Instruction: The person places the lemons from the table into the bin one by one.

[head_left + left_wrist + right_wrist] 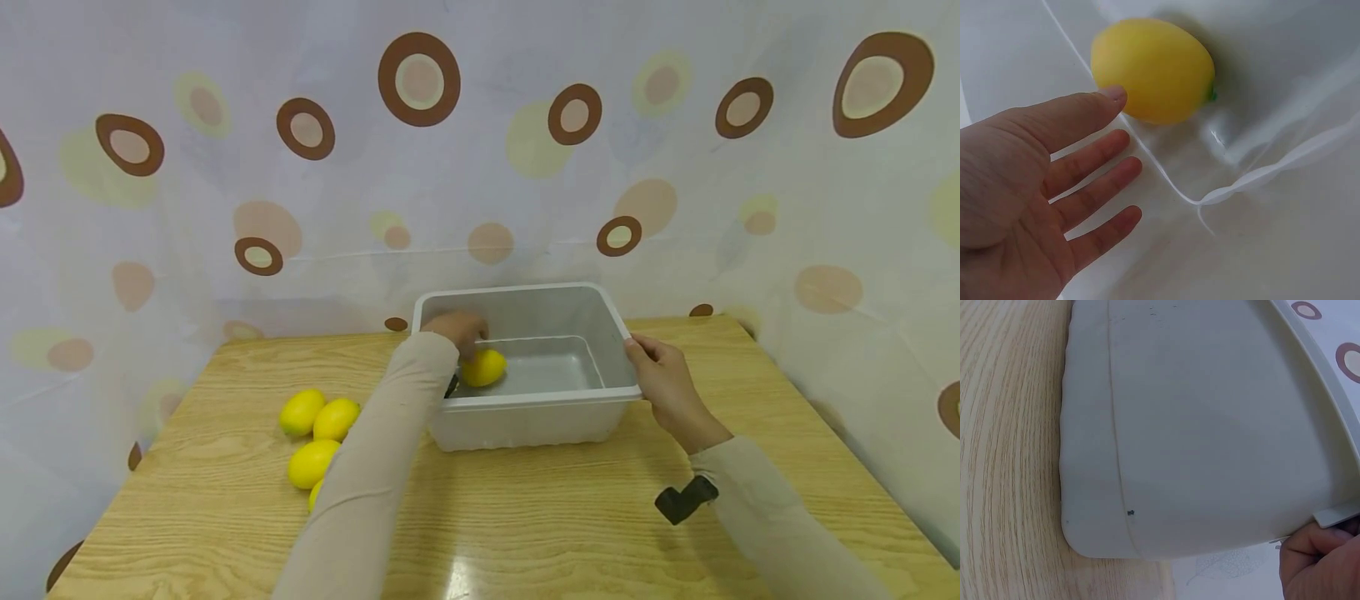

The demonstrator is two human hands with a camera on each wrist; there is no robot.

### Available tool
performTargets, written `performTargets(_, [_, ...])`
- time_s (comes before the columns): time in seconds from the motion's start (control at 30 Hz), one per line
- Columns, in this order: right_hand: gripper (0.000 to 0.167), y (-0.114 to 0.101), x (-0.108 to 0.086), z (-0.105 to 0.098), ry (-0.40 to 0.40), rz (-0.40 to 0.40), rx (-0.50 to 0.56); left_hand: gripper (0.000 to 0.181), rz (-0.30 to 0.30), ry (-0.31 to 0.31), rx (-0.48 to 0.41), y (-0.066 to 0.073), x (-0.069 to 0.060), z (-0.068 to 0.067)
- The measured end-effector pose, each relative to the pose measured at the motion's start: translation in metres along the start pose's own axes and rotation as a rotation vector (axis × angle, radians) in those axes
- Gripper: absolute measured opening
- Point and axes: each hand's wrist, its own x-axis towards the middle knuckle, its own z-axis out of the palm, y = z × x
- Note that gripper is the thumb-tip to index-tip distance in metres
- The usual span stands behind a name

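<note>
Hands apart, doing different jobs. Left hand (459, 330) is inside the left end of the grey tub (536, 427), fingers extended and spread, thumb tip right at the edge of a yellow lemon (483, 368). Can't tell if the thumb actually touches it. That lemon lies in the left part of the tub, green tip (1212, 95) visible in the left wrist view.

Right hand (663, 379) is clamped on the tub rim near its right front corner, thumb on top, holding from outside. Tub sits upright on the wood-grain worktop (570, 517), toward the far edge.

More lemons (311, 464) on the worktop, left of the tub: four in a loose cluster, nearest one mostly hidden behind the left sleeve (367, 475). Black strap (686, 500) at the right sleeve cuff. Backdrop: pale sheet (480, 183) with brown ring prints.
</note>
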Motion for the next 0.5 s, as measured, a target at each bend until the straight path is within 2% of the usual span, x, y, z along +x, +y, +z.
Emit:
performTargets(0.33, [0.056,-0.0008,0.0000,0.0012,0.010,-0.013,-0.003,0.049,0.013,-0.004,-0.039,0.0013,-0.0019,-0.0001])
performTargets(0.5, [0.056,-0.0016,-0.0014,0.0011,0.010,-0.010,-0.003,0.052,0.040,-0.020,-0.018,0.0047,-0.0029,-0.0025])
